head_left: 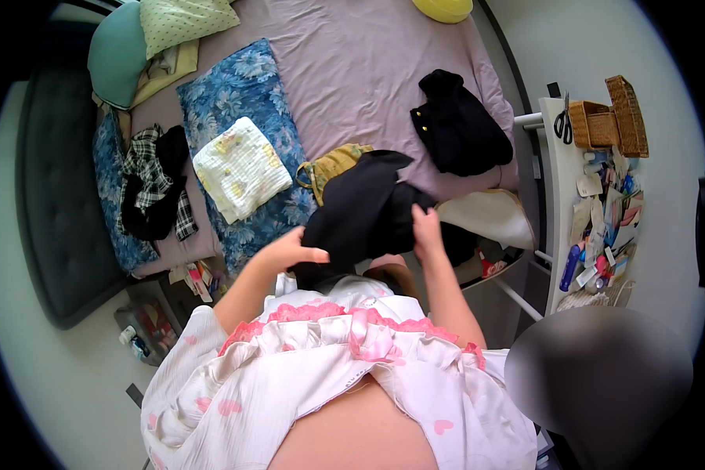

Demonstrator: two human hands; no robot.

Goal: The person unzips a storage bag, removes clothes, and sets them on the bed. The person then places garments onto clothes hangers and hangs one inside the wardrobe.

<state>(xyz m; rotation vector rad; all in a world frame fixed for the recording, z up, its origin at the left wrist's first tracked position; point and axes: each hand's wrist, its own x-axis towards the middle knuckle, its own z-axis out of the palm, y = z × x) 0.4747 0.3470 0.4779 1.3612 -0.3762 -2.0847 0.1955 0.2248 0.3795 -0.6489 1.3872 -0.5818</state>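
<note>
A black garment (354, 205) is stretched between my two hands, above the near edge of the bed. My left hand (294, 249) grips its left side, thumb on top and fingers hidden beneath the cloth. On the other side my right hand (426, 227) is closed on its right edge. Behind the garment, a mustard-yellow cloth item (333, 168) lies partly covered by it. A folded black garment with gold buttons (458, 125) rests farther off to the right. To the left, a folded white muslin cloth (241, 170) lies on a blue floral pillow (239, 86).
Black and plaid clothes (153, 180) lie by the dark headboard (70, 180). Pillows (117, 59) are piled at the back left. A white shelf unit (560, 180) on the right carries wicker baskets (591, 124), scissors (562, 121) and many small items. A yellow basin (444, 8) sits at the far edge.
</note>
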